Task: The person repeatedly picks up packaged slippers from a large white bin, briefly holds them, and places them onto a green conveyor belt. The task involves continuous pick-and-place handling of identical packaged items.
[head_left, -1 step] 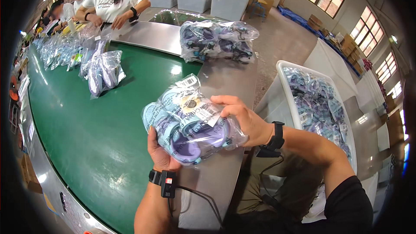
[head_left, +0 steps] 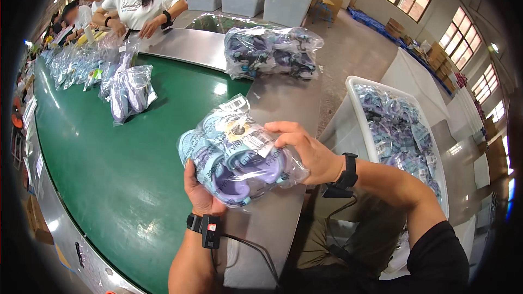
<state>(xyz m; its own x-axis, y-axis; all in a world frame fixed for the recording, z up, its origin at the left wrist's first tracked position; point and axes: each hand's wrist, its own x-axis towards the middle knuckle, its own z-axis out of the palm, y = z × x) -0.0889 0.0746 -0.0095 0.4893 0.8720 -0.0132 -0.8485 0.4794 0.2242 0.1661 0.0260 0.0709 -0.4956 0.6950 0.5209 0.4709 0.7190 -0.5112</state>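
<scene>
Between my hands is a clear printed plastic bag holding a pair of light blue and purple clogs, with a round tag and a white barcode label showing through. My left hand grips the bag's lower left side, its thumb along the edge and its other fingers hidden underneath. At the bag's right side, my right hand holds the plastic, with index finger and thumb near the label. The bag hangs over the border between the green conveyor belt and the metal table edge.
More bagged clogs lie on the belt at the far left. Stacked bagged clogs stand on the metal corner ahead. To my right is a white bin full of bagged clogs. A co-worker stands across the belt.
The bag of clogs has shifted very slightly in my hands. Both hands keep their hold.
</scene>
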